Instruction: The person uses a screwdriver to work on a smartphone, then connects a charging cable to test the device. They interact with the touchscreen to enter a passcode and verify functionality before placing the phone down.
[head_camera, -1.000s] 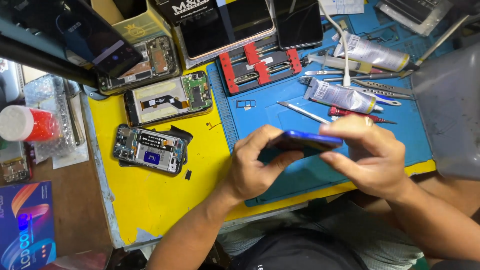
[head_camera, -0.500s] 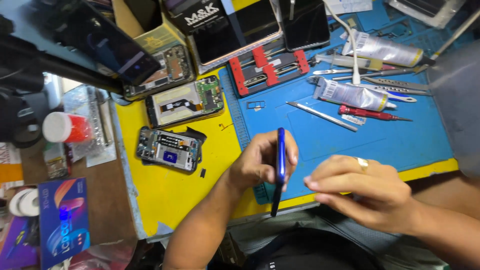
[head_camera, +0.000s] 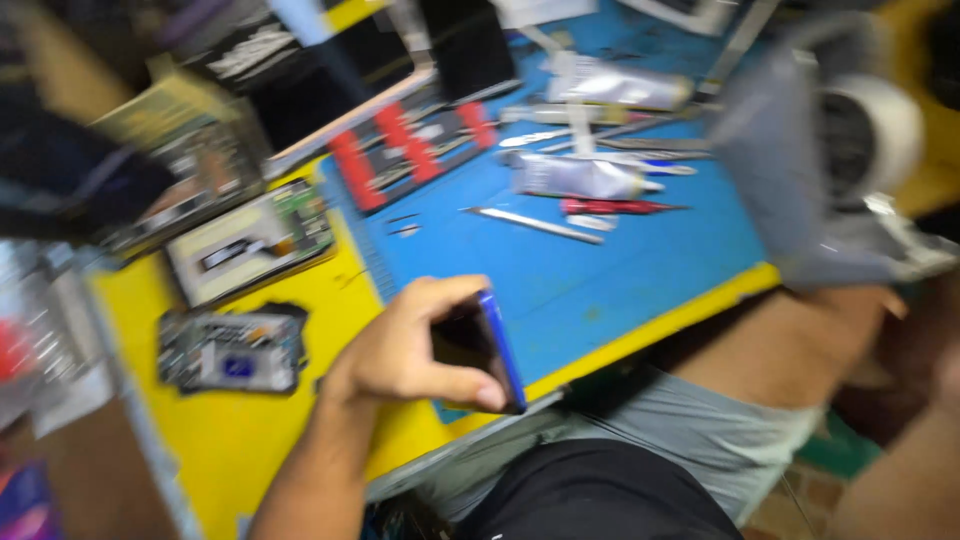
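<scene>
My left hand (head_camera: 405, 350) grips a blue-edged phone (head_camera: 487, 345) by its sides, held on edge with the dark face toward my palm, over the front edge of the yellow table (head_camera: 240, 440) and the blue work mat (head_camera: 620, 270). My right hand does not show; only a blurred bit of arm is at the lower right corner. The whole view is motion-blurred.
Two opened phones (head_camera: 232, 352) (head_camera: 255, 240) lie on the yellow table to the left. On the mat are silver tubes (head_camera: 575, 178), a red-handled screwdriver (head_camera: 615, 207), a metal tool (head_camera: 530, 224) and a red-and-black holder (head_camera: 410, 145). A grey device with a white roll (head_camera: 850, 150) stands at the right. My lap is below.
My right hand has left the phone and gone out of view to the right. My left hand alone keeps the phone, and the camera has swung and tilted.
</scene>
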